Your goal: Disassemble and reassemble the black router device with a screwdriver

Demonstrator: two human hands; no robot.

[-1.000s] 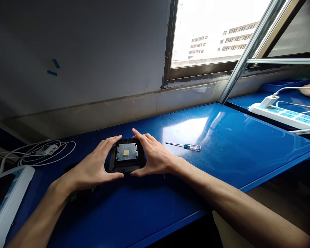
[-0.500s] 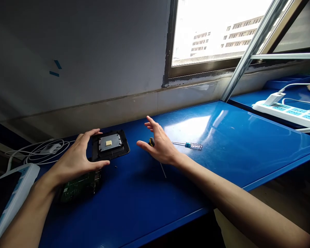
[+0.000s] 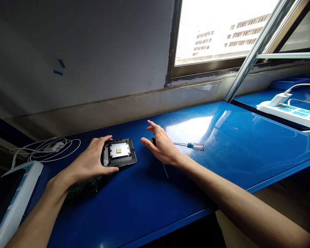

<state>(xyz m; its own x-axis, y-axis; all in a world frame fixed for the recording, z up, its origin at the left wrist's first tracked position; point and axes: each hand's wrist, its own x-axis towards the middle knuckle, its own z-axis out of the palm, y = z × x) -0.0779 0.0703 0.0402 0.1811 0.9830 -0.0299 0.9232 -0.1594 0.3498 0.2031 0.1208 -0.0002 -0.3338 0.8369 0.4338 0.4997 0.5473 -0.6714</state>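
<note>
My left hand [image 3: 91, 161] grips a black square casing [image 3: 133, 159] by its left side, thumb at the near edge and fingers at the far edge. A silver metal plate [image 3: 113, 153] with a small beige pad [image 3: 119, 150] sits inside it. Under my left wrist lies a green circuit board [image 3: 86, 188], partly hidden. My right hand [image 3: 161, 143] hovers with fingers apart, holding nothing. Behind it is a screwdriver with a black and yellow handle [image 3: 153, 140], mostly covered. To its right lies a screwdriver with a clear and teal handle [image 3: 196, 146].
A white cable [image 3: 72, 152] lies coiled at the left, near a white power strip [image 3: 32, 175]. Another power strip [image 3: 294, 112] rests on the far right table. A metal post [image 3: 244, 74] rises behind the blue table [image 3: 170, 206].
My left hand has shifted right with the black casing, which now sits lower and flatter. The circuit board is more covered. My right hand has hardly moved.
</note>
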